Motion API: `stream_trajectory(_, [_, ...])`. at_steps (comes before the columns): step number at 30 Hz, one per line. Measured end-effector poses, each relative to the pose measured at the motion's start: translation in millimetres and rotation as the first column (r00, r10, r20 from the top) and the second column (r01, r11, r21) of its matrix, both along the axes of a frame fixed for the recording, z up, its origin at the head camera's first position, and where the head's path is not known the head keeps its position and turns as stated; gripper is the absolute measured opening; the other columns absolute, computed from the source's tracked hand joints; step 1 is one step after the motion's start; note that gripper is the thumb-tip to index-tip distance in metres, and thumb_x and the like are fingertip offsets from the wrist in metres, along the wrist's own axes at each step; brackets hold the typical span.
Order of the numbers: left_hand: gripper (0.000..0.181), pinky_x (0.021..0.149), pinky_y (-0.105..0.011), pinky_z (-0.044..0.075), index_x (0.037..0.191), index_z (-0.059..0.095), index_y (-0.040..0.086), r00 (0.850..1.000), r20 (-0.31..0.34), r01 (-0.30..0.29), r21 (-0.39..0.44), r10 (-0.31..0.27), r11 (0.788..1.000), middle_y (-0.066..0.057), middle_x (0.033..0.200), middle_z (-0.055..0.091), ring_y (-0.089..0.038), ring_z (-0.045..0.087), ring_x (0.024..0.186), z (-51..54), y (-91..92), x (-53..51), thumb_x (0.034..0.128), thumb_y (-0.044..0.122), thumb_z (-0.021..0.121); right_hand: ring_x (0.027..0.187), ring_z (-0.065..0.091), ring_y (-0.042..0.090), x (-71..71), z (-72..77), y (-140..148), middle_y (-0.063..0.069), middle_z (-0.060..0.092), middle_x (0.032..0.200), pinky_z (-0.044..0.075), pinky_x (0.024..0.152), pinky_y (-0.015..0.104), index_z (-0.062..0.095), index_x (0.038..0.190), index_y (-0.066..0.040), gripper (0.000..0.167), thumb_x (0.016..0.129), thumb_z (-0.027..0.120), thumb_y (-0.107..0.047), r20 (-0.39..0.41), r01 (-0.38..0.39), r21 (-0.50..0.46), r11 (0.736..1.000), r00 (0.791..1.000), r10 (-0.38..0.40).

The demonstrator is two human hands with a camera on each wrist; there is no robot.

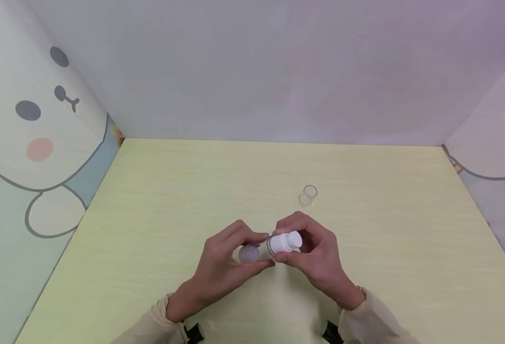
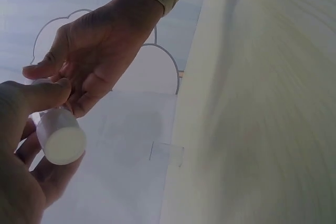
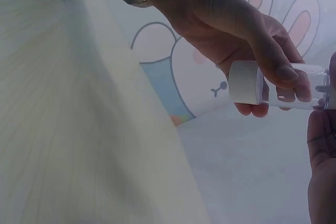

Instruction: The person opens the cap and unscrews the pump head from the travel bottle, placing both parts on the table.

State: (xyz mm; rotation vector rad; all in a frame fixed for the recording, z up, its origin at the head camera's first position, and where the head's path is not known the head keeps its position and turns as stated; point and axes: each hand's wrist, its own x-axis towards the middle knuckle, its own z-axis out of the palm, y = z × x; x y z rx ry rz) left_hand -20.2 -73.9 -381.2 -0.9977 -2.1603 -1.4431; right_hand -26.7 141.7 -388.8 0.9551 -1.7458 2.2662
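Between my hands, my left hand (image 1: 223, 268) curls round a clear cylinder with a pale round end (image 1: 249, 253). Its thumb and fingers reach toward a dark rim. Just right of it, my right hand (image 1: 316, 254) pinches a small white bottle (image 1: 280, 243) against this rim; the bottle's end tilts up and right. In the left wrist view, a white end piece (image 2: 64, 144) faces the camera beside my left hand (image 2: 18, 156), with my right hand (image 2: 107, 48) beyond. In the right wrist view, my left hand (image 3: 226, 19) holds the clear cylinder (image 3: 294, 90), and my right hand (image 3: 320, 161) meets its far end.
A small clear cup (image 1: 310, 192) with a dark rim stands on the pale yellow table (image 1: 171, 181), beyond my hands. Plain pale panels rise behind the table, with cartoon-printed walls at both sides. Dark wrist devices show near both cuffs.
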Motion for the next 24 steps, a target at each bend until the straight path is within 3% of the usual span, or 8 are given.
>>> stream_trajectory(5, [0.045,0.075,-0.02,0.061,0.114,0.074,0.01,0.993,0.083,0.084,0.036,-0.087,0.996,-0.003,0.095,0.072,-0.012,0.066,0.083,2.1,-0.1,2.2,0.0744,0.006,0.094,0.1,0.062,0.02,-5.0,1.3,2.4,0.005,0.07,0.111,0.056,0.084,0.023,0.068,0.117,0.004,0.034,0.088,0.081,-0.006,-0.122,-0.04,0.006,0.999,0.992,0.041])
stream_trajectory(8, [0.044,0.076,-0.025,0.063,0.114,0.073,0.01,0.987,0.121,0.1,0.043,-0.104,0.994,-0.005,0.096,0.071,-0.013,0.067,0.085,3.6,-0.8,2.7,0.0752,0.006,0.093,0.101,0.063,0.02,-5.7,4.0,4.4,0.007,0.07,0.113,0.056,0.084,0.024,0.068,0.122,0.003,0.034,0.09,0.078,-0.005,-0.138,-0.074,0.036,0.997,0.987,0.078])
stream_trajectory(13, [0.042,0.075,-0.028,0.064,0.112,0.071,0.012,0.984,0.157,0.083,0.03,-0.087,0.996,-0.003,0.096,0.069,-0.012,0.066,0.086,4.4,-2.4,1.7,0.076,0.007,0.093,0.112,0.064,0.02,-4.7,8.3,6.0,0.009,0.068,0.126,0.056,0.094,0.025,0.06,0.133,0.007,0.041,0.094,0.069,0.007,-0.101,-0.137,0.094,0.986,0.984,0.147])
stream_trajectory(17, [0.044,0.075,-0.027,0.063,0.115,0.07,0.014,0.982,0.179,0.059,0.022,-0.062,0.998,-0.002,0.097,0.068,-0.011,0.065,0.087,3.6,-4.2,0.9,0.0776,0.008,0.092,0.12,0.06,0.021,-3.1,9.7,4.2,0.011,0.061,0.135,0.052,0.104,0.027,0.05,0.14,0.011,0.052,0.096,0.073,-0.006,-0.069,-0.142,0.136,0.98,0.986,0.153])
stream_trajectory(20, [0.045,0.074,-0.027,0.063,0.118,0.071,0.015,0.979,0.2,0.045,0.02,-0.048,0.999,-0.002,0.098,0.068,-0.01,0.065,0.088,3.2,-4.8,1.2,0.0786,0.01,0.092,0.113,0.057,0.018,-1.3,9.0,1.6,0.008,0.056,0.129,0.053,0.101,0.027,0.045,0.137,0.009,0.06,0.093,0.078,-0.016,-0.028,-0.106,0.152,0.983,0.993,0.112])
stream_trajectory(24, [0.044,0.074,-0.028,0.063,0.118,0.072,0.016,0.974,0.223,0.045,0.009,-0.046,0.999,-0.002,0.098,0.068,-0.01,0.064,0.089,3.5,-4.5,2.3,0.0796,0.012,0.092,0.102,0.056,0.017,-0.5,8.5,-0.9,0.004,0.055,0.116,0.055,0.089,0.025,0.045,0.125,0.007,0.05,0.09,0.079,-0.001,0.029,-0.066,0.137,0.988,0.998,0.063])
